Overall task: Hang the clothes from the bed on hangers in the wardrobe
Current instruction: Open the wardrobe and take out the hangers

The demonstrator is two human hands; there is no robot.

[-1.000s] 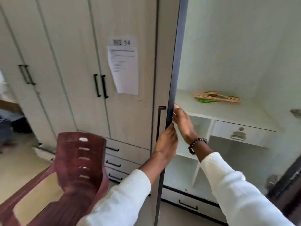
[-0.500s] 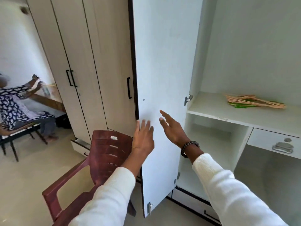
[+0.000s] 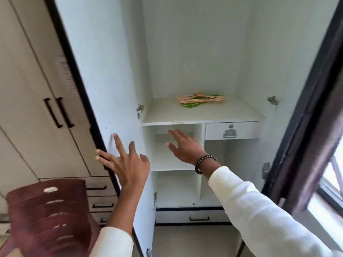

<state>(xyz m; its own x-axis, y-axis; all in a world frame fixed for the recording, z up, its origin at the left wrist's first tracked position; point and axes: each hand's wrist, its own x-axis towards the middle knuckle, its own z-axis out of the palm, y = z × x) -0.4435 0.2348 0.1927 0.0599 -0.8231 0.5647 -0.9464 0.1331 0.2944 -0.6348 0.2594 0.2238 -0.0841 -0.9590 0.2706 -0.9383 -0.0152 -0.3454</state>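
The wardrobe (image 3: 194, 52) stands open ahead, its left door (image 3: 96, 71) swung wide and its dark-edged right door (image 3: 304, 112) folded back at the right. Inside, white walls rise above a shelf (image 3: 222, 114), with a small drawer (image 3: 231, 130) under it at the right and open compartments below. No rail and no hanging garment shows. By my reading the task has barely begun: the doors are open, but no clothes and no bed are in view, so fetching and hanging all remain.

A maroon chair (image 3: 48, 216) sits near left. The left hand (image 3: 126, 164) is spread against the left door's inner face, fingers splayed. The right hand (image 3: 185, 147) reaches into the cupboard below the shelf, fingers straight, holding nothing. The hangers (image 3: 201, 99), a flat bundle of pale wooden ones over green ones, lie far back on the shelf.
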